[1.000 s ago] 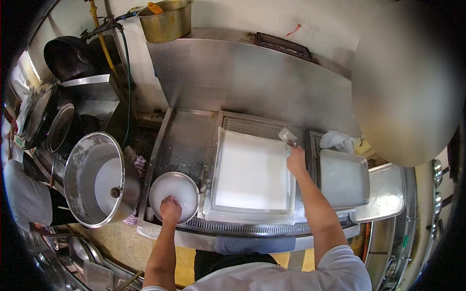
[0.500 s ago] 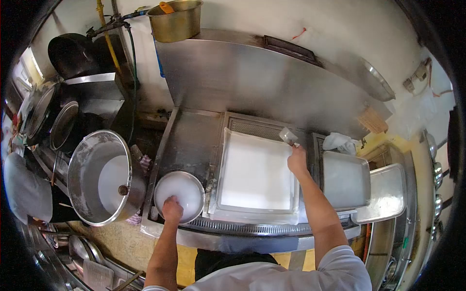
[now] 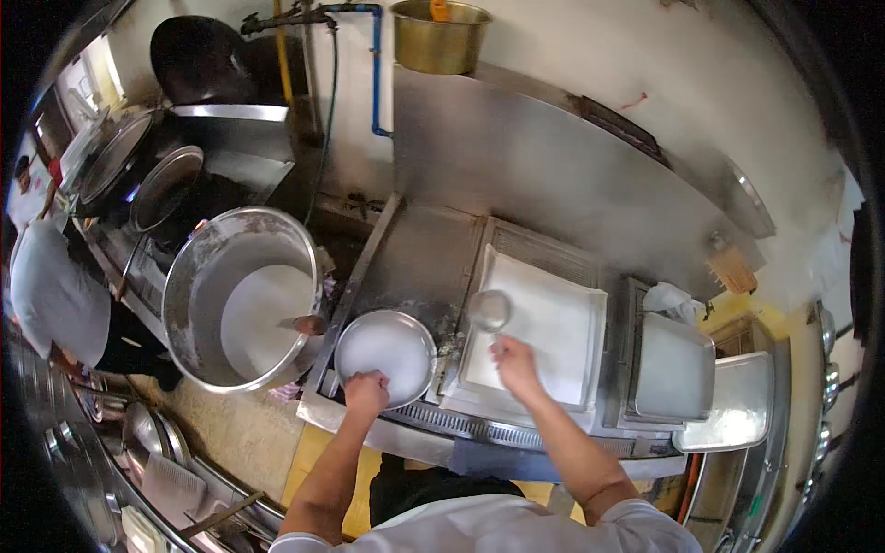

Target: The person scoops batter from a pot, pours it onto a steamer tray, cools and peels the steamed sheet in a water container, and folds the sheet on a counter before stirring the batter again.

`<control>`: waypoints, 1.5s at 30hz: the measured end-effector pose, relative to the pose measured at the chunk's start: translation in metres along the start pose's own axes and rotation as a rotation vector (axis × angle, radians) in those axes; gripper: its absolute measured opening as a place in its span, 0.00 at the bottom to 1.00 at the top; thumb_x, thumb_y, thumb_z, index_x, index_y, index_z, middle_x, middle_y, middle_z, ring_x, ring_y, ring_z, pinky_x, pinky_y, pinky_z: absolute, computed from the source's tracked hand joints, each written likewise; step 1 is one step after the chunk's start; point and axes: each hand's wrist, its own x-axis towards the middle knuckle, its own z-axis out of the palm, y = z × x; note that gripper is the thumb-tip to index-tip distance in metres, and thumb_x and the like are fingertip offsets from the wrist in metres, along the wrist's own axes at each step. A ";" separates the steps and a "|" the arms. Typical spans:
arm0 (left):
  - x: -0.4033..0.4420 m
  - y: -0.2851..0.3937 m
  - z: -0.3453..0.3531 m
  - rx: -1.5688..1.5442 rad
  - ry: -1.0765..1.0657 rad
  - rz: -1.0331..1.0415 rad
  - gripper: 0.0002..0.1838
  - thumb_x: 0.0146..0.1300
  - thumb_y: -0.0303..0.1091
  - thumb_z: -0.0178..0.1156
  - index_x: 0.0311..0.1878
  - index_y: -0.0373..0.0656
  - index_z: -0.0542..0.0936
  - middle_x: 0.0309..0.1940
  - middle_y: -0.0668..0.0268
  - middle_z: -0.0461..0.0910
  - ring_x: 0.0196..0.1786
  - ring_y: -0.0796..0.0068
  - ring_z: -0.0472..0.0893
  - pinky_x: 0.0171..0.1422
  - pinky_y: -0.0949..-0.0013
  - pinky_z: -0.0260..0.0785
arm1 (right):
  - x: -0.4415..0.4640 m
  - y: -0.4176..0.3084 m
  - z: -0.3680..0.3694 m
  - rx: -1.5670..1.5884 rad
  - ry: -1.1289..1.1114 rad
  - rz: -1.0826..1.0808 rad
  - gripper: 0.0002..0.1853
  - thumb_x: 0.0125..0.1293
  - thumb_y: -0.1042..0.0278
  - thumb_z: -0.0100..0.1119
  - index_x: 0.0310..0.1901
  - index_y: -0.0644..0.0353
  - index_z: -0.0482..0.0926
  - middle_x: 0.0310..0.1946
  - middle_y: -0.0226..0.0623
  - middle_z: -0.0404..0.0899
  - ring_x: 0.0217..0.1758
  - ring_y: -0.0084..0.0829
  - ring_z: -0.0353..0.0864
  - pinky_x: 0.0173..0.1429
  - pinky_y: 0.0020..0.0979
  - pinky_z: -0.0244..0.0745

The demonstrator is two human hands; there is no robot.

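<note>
My left hand [image 3: 367, 391] is closed at the near rim of a round metal bowl [image 3: 385, 355] of white liquid; what its fingers grip there is too small to make out beyond the rim. My right hand [image 3: 513, 361] is closed round the handle of a small ladle [image 3: 489, 311], whose cup hangs over the left side of a white sheet. That white sheet [image 3: 544, 332] lies flat on a square tray over a perforated steel surface. Left of the bowl stands a big metal pot [image 3: 194, 300] with white liquid inside and a handle over its rim.
Two rectangular trays [image 3: 676, 369] [image 3: 737, 401] lie at the right. Black woks [image 3: 203, 64] and pans stand at the upper left. A brass-coloured pot [image 3: 441, 41] sits on the back ledge. Another person [image 3: 60, 286] in a white top stands at the far left.
My right hand has moved the ladle from the sheet's far right corner to its left side, closer to the bowl. My left hand stays at the bowl. The view has turned left.
</note>
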 end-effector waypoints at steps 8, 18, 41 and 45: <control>-0.069 -0.013 -0.041 -0.235 0.269 0.220 0.07 0.55 0.34 0.74 0.37 0.46 0.88 0.48 0.57 0.84 0.54 0.48 0.81 0.61 0.48 0.74 | -0.029 -0.025 0.179 0.249 -0.434 0.283 0.11 0.58 0.85 0.56 0.41 0.64 0.83 0.32 0.30 0.80 0.32 0.23 0.76 0.34 0.28 0.70; -0.150 -0.040 -0.070 -0.209 0.189 0.219 0.12 0.57 0.32 0.71 0.45 0.46 0.88 0.56 0.56 0.82 0.59 0.49 0.79 0.65 0.48 0.73 | -0.043 0.008 0.239 -0.270 -0.417 -0.308 0.16 0.63 0.72 0.61 0.51 0.65 0.83 0.38 0.58 0.85 0.43 0.51 0.85 0.52 0.44 0.79; -0.354 0.031 -0.044 -0.304 0.405 -0.427 0.22 0.58 0.36 0.72 0.57 0.43 0.86 0.65 0.47 0.78 0.66 0.44 0.79 0.73 0.51 0.72 | -0.271 -0.050 0.144 -0.194 -1.110 -0.821 0.26 0.66 0.61 0.67 0.61 0.69 0.81 0.59 0.57 0.82 0.65 0.54 0.80 0.71 0.46 0.73; -0.399 0.036 -0.063 -0.332 0.549 -0.535 0.22 0.61 0.39 0.73 0.57 0.43 0.86 0.64 0.48 0.79 0.67 0.46 0.78 0.73 0.52 0.71 | -0.297 -0.064 0.158 -0.222 -1.185 -0.945 0.26 0.67 0.61 0.67 0.61 0.68 0.80 0.61 0.57 0.81 0.66 0.54 0.80 0.72 0.45 0.73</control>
